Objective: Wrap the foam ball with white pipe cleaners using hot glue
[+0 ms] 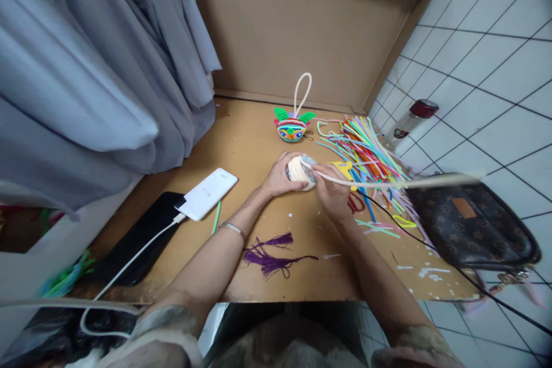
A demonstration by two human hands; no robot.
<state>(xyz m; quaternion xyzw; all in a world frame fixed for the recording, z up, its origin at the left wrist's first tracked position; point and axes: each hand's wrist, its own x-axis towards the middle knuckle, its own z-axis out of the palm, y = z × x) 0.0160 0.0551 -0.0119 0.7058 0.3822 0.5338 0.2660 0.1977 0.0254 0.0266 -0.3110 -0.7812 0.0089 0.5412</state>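
Near the middle of the table, my left hand [277,178] is closed around a small ball [296,170], partly covered with cream-white coils and showing a pale bluish patch on top. A long white pipe cleaner [379,184] is pinched in my right hand [335,198]. One end of it touches the ball and the other stretches out to the right, slightly blurred. Beyond my hands stands a finished-looking colourful animal-head ornament [291,129] with green ears and a white loop on top. Purple tassels [269,259] lie between my forearms.
Many coloured pipe cleaners [366,149] are heaped at the right, beside red-handled scissors [356,203] and a dark patterned bag [474,221]. A bottle [407,123] stands by the tiled wall. At left lie a white power bank [210,192] with a cable and a black tablet-like slab [142,241].
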